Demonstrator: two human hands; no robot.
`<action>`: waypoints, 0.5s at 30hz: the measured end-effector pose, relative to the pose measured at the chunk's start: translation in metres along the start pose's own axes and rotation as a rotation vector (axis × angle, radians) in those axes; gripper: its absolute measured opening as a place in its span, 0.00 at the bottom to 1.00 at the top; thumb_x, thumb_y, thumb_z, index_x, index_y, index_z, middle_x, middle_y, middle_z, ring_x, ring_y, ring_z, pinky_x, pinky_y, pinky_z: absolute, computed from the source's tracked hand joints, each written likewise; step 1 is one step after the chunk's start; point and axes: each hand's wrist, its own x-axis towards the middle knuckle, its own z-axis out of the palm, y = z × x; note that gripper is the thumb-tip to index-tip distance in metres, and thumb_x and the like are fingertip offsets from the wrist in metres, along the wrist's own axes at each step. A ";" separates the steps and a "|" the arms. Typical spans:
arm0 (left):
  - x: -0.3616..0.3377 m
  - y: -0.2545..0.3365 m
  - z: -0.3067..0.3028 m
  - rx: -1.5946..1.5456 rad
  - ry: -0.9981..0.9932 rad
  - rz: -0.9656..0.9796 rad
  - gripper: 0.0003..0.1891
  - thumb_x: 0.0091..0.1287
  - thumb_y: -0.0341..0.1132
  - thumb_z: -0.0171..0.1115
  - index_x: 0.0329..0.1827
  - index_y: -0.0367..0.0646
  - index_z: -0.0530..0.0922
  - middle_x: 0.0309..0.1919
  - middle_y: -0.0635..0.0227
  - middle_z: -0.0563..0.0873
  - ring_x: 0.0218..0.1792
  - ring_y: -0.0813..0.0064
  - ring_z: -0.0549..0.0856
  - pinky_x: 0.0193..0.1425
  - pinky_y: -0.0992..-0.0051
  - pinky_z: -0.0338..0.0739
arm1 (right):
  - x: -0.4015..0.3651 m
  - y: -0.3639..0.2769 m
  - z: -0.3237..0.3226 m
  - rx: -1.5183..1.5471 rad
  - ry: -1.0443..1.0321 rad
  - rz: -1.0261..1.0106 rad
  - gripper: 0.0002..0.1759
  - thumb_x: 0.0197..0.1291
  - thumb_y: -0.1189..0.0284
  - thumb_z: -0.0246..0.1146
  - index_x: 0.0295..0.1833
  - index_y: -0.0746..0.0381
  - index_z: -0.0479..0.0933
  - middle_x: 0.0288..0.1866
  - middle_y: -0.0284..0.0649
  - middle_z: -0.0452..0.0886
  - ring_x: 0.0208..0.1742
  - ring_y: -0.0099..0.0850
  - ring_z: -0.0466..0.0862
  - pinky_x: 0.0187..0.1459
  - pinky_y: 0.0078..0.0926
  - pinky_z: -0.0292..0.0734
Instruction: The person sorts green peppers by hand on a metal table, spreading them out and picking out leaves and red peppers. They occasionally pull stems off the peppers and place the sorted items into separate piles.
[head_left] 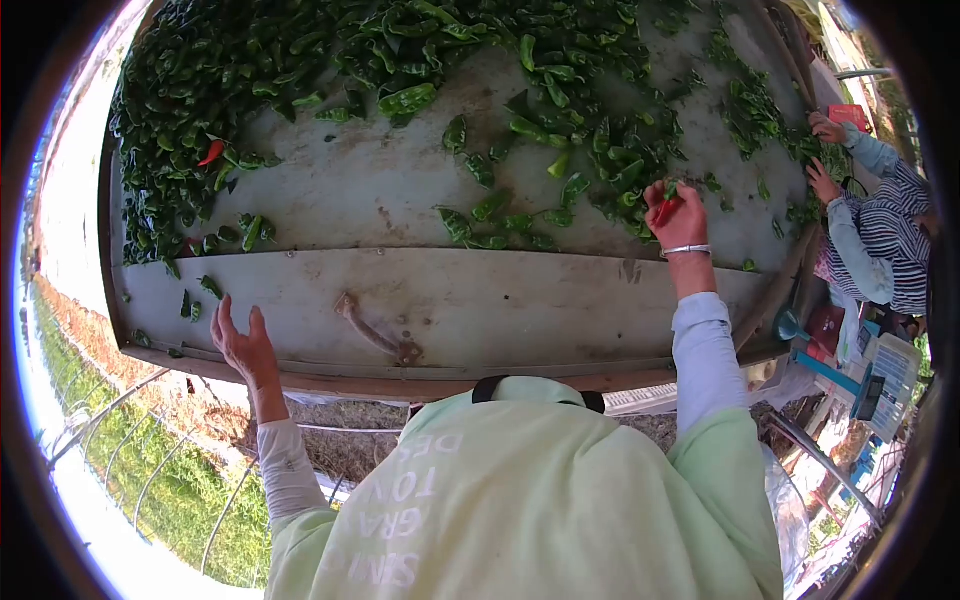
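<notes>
Green peppers (410,100) lie over a large metal sorting table, heaped thickest at the far left. My right hand (684,222), with a bracelet at the wrist, is closed around a red pepper (663,212) beside a cluster of green ones at the table's right. Near the front left edge, my left hand (245,348) hovers with fingers apart and nothing in it. A few loose green peppers (210,286) lie just beyond its fingertips. Another red pepper (211,152) rests at the edge of the left heap.
A raised metal seam runs across the table (480,300), with a curved handle (370,328) on the near panel. At the right, a co-worker in a striped top (885,240) has both hands at the table's edge. A scale (885,390) stands at the lower right.
</notes>
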 end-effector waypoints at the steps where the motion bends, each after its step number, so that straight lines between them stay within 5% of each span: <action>1: 0.014 0.029 0.021 -0.067 -0.024 0.082 0.24 0.52 0.30 0.66 0.55 0.41 0.73 0.54 0.56 0.74 0.58 0.56 0.70 0.62 0.60 0.64 | -0.011 -0.001 0.008 0.027 0.058 -0.009 0.07 0.57 0.72 0.55 0.40 0.57 0.77 0.37 0.35 0.80 0.39 0.33 0.81 0.31 0.23 0.73; 5: 0.052 0.134 0.116 -0.176 -0.079 0.311 0.25 0.53 0.35 0.66 0.56 0.45 0.73 0.56 0.58 0.72 0.62 0.53 0.65 0.64 0.59 0.61 | -0.019 -0.004 -0.003 -0.050 -0.049 -0.064 0.07 0.57 0.73 0.54 0.39 0.56 0.76 0.36 0.36 0.80 0.40 0.34 0.82 0.30 0.24 0.74; 9: 0.044 0.225 0.165 -0.097 -0.124 0.197 0.31 0.55 0.43 0.64 0.62 0.50 0.66 0.64 0.58 0.63 0.68 0.52 0.55 0.64 0.49 0.57 | -0.015 -0.006 0.041 -0.319 -0.026 -0.180 0.05 0.56 0.72 0.59 0.39 0.56 0.76 0.31 0.33 0.80 0.31 0.28 0.82 0.24 0.20 0.72; 11: 0.041 0.238 0.175 -0.003 -0.128 0.093 0.33 0.56 0.46 0.63 0.64 0.51 0.63 0.66 0.59 0.60 0.69 0.52 0.52 0.64 0.46 0.55 | 0.000 0.001 0.070 -0.578 0.084 -0.236 0.08 0.53 0.68 0.66 0.38 0.57 0.77 0.26 0.29 0.79 0.23 0.20 0.80 0.18 0.16 0.68; 15: 0.038 0.237 0.179 0.017 -0.146 0.091 0.34 0.56 0.49 0.61 0.66 0.53 0.61 0.68 0.59 0.56 0.70 0.51 0.49 0.64 0.45 0.51 | 0.052 0.025 0.109 -1.157 0.049 -0.437 0.08 0.51 0.67 0.67 0.36 0.56 0.78 0.25 0.32 0.79 0.24 0.24 0.80 0.21 0.21 0.70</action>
